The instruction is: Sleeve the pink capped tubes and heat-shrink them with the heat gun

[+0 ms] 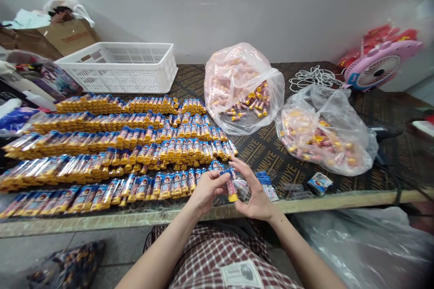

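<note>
Between my hands, near the table's front edge, is a small pink tube [231,189] with a yellow end and a blue top. My left hand [209,189] pinches its upper part. My right hand [253,192] is curved around the other side, thumb and fingers apart, the thumb close to the yellow end. To the left lie several long rows of packed yellow-and-blue tubes [172,185]. Just right of my right hand are flat blue-and-clear sleeves [267,185]. A single blue packet [319,184] lies further right.
Behind stand a white plastic basket [118,72] and an open clear bag [244,86] of pink-and-yellow tubes. A second such bag [325,131] sits at the right, with a white cable [315,76] and pink fan [379,70] beyond. Wooden edging [339,199] runs along the front.
</note>
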`<action>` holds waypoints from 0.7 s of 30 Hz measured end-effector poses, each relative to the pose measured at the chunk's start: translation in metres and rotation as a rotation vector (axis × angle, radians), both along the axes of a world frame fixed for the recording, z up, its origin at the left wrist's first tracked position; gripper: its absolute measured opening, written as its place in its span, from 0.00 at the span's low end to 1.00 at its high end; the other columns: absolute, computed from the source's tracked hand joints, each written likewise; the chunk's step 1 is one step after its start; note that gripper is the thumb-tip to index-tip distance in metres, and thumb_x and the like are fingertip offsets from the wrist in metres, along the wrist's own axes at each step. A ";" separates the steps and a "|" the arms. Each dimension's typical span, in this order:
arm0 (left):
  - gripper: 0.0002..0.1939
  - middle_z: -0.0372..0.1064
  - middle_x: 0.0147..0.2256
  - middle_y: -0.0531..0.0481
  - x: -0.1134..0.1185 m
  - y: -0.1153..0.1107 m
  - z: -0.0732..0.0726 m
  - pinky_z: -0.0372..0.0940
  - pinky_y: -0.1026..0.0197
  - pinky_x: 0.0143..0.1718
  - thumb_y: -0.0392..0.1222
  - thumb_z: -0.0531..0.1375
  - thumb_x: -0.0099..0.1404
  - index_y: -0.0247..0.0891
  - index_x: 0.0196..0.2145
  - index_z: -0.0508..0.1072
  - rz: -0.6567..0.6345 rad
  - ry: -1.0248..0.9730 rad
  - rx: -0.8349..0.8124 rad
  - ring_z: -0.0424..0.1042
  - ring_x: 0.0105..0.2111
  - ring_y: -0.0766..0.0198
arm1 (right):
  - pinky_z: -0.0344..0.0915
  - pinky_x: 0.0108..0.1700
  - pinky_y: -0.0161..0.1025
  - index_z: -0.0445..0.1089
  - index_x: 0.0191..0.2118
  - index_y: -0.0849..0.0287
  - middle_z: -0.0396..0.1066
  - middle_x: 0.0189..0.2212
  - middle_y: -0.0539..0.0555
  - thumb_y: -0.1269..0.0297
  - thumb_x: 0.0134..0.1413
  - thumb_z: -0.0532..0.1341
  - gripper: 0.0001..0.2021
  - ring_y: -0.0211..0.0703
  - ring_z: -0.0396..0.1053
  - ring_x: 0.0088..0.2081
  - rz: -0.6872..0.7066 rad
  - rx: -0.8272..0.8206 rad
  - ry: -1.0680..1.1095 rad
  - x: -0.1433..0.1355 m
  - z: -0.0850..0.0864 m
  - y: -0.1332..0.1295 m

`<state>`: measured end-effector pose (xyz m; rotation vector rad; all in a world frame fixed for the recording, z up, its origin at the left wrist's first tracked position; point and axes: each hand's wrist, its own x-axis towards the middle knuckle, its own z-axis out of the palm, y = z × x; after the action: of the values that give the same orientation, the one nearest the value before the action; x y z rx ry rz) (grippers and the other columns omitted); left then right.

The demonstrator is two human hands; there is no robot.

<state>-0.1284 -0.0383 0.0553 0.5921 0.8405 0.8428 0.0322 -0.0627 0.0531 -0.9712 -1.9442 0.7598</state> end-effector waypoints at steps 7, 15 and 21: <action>0.19 0.68 0.24 0.50 0.004 -0.005 0.002 0.58 0.69 0.23 0.49 0.70 0.44 0.30 0.28 0.76 -0.048 0.080 0.011 0.64 0.22 0.73 | 0.62 0.55 0.46 0.48 0.62 0.54 0.58 0.56 0.57 0.79 0.34 0.55 0.43 0.49 0.62 0.55 0.048 -0.084 0.166 0.000 -0.010 -0.004; 0.21 0.66 0.24 0.51 0.007 -0.005 0.006 0.54 0.70 0.21 0.51 0.70 0.42 0.30 0.29 0.76 -0.053 0.084 0.002 0.61 0.21 0.74 | 0.62 0.55 0.47 0.46 0.62 0.54 0.58 0.57 0.59 0.80 0.33 0.54 0.44 0.51 0.61 0.55 0.028 -0.067 0.218 0.000 -0.012 -0.006; 0.20 0.66 0.23 0.51 0.007 -0.005 0.007 0.54 0.70 0.21 0.50 0.70 0.43 0.30 0.28 0.77 -0.042 0.067 0.002 0.61 0.21 0.74 | 0.62 0.55 0.48 0.45 0.62 0.54 0.57 0.58 0.59 0.80 0.33 0.54 0.44 0.51 0.61 0.56 0.030 -0.066 0.206 0.001 -0.011 -0.005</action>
<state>-0.1212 -0.0433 0.0623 0.6406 0.8850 0.7895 0.0331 -0.0676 0.0422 -0.8684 -1.7681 0.9096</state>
